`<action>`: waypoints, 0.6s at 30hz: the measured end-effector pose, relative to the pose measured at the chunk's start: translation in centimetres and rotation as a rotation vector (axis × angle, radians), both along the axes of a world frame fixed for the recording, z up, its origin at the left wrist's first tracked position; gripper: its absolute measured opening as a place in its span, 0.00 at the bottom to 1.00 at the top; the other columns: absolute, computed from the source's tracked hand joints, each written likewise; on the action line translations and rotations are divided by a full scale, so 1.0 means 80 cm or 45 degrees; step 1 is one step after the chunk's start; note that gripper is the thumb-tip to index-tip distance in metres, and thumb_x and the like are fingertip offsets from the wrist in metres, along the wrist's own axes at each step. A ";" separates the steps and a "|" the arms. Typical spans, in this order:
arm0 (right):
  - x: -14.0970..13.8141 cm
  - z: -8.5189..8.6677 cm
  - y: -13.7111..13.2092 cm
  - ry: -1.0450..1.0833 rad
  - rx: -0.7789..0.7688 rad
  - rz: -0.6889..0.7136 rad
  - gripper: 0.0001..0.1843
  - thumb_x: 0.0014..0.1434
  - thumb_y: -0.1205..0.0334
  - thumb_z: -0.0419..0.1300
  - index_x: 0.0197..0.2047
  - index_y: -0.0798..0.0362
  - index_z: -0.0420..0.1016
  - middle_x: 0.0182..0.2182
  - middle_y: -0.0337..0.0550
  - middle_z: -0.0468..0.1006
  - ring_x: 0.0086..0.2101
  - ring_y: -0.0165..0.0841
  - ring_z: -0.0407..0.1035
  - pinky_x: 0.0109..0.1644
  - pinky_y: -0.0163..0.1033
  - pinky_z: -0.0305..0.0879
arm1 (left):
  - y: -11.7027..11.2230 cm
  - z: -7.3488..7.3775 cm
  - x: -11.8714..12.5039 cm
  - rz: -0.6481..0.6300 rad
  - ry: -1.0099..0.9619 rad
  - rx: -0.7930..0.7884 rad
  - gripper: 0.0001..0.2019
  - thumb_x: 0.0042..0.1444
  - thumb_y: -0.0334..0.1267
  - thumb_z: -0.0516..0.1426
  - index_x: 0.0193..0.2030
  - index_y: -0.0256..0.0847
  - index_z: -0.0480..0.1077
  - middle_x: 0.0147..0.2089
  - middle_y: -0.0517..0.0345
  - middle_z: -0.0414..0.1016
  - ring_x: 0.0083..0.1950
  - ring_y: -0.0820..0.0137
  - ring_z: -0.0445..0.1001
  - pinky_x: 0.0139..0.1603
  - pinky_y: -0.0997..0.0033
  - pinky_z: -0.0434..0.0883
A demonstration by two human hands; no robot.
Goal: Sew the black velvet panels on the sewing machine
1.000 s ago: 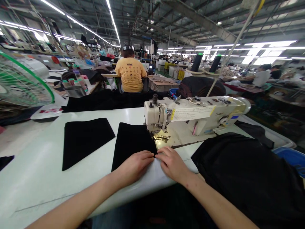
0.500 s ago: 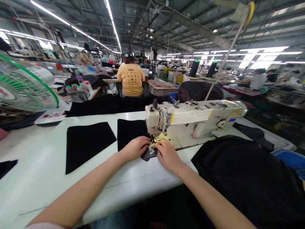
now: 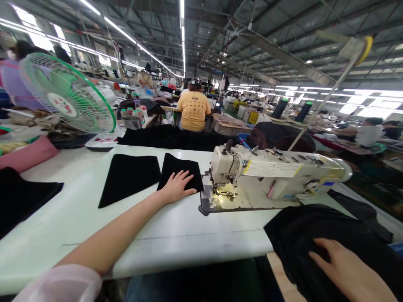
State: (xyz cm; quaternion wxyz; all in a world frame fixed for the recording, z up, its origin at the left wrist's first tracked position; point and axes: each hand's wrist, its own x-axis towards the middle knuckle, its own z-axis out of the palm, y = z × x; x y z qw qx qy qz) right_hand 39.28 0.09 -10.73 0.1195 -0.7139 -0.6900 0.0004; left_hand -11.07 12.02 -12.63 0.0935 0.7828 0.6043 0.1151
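My left hand [image 3: 178,187] lies flat with fingers spread on a black fabric piece [image 3: 181,165], just left of the sewing machine [image 3: 267,172]. Another black fabric piece [image 3: 130,178] rests farther left on the white table [image 3: 176,235]. At the lower right, my right hand [image 3: 346,266] is over a pile of black fabric [image 3: 299,235], thumb and forefinger apart with nothing visible between them; its other fingers are mostly hidden. Under the machine's lit needle area the metal plate [image 3: 242,202] shows bare, with some pale scraps on it.
A green-rimmed fan [image 3: 64,102] stands at the left, near pink cloth [image 3: 30,155] and more black fabric [image 3: 25,199]. Along the table's back edge lies a long black cloth [image 3: 170,137]. A person in a yellow shirt [image 3: 194,111] sits beyond it.
Both hands have left the needle area. My left hand has moved left onto the fabric piece, my right hand right and down to the fabric pile. The view has turned left.
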 end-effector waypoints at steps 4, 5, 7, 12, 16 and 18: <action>0.010 -0.017 -0.007 0.111 -0.217 0.046 0.16 0.51 0.50 0.49 0.24 0.46 0.74 0.28 0.50 0.81 0.30 0.46 0.78 0.39 0.49 0.72 | -0.022 0.012 -0.064 -0.049 0.043 -0.055 0.39 0.57 0.64 0.54 0.70 0.45 0.59 0.75 0.46 0.52 0.76 0.51 0.48 0.73 0.44 0.45; 0.006 -0.019 -0.008 0.112 -0.215 0.045 0.16 0.52 0.50 0.48 0.23 0.46 0.72 0.26 0.49 0.80 0.29 0.45 0.77 0.37 0.48 0.71 | -0.026 0.015 -0.076 -0.049 0.055 -0.063 0.39 0.56 0.64 0.55 0.70 0.45 0.60 0.75 0.47 0.53 0.75 0.52 0.49 0.73 0.44 0.47; 0.000 -0.023 -0.006 0.110 -0.198 0.026 0.14 0.51 0.51 0.49 0.22 0.45 0.70 0.23 0.48 0.79 0.26 0.44 0.75 0.34 0.48 0.69 | -0.034 0.020 -0.091 -0.021 0.078 -0.056 0.40 0.55 0.64 0.56 0.69 0.43 0.62 0.74 0.44 0.55 0.74 0.51 0.52 0.72 0.43 0.50; 0.012 -0.023 0.005 0.295 -0.116 0.028 0.11 0.48 0.51 0.52 0.21 0.46 0.67 0.21 0.44 0.75 0.25 0.42 0.71 0.32 0.44 0.64 | -0.052 0.022 -0.065 0.031 0.094 0.121 0.33 0.62 0.60 0.51 0.64 0.36 0.67 0.71 0.38 0.60 0.74 0.49 0.54 0.71 0.37 0.50; 0.014 0.030 -0.007 0.665 0.056 -0.102 0.12 0.46 0.49 0.56 0.24 0.48 0.70 0.23 0.41 0.73 0.27 0.39 0.68 0.34 0.42 0.63 | -0.075 0.027 0.003 -0.275 -0.073 0.358 0.29 0.61 0.60 0.53 0.61 0.43 0.70 0.65 0.42 0.70 0.68 0.50 0.65 0.70 0.36 0.55; -0.003 0.067 -0.017 0.932 0.134 -0.108 0.11 0.47 0.51 0.60 0.27 0.49 0.71 0.24 0.38 0.72 0.27 0.36 0.66 0.33 0.39 0.61 | -0.090 0.034 0.043 -0.475 -0.167 0.432 0.27 0.62 0.55 0.55 0.64 0.46 0.67 0.65 0.44 0.70 0.67 0.51 0.67 0.69 0.39 0.58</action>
